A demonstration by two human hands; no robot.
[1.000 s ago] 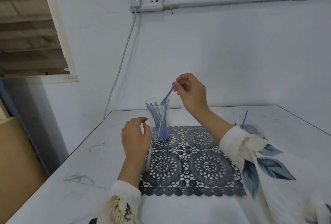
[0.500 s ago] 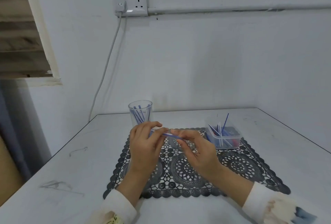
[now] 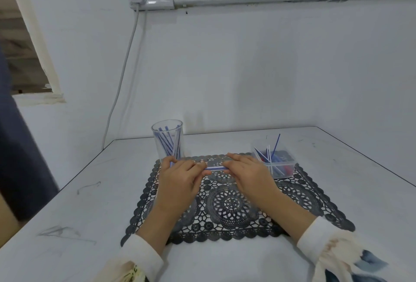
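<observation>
left hand and right hand now wider apart, blue straw pinched between, above lace mat, white table

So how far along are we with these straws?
Several blue plastic straws already stand in the clear glass tumbler. In hand: one more blue straw, held level between the left hand and right hand above the dark lace placemat. Left: a few loose straws leaning in the clear plastic box, assuming they are bound for the tumbler.
</observation>
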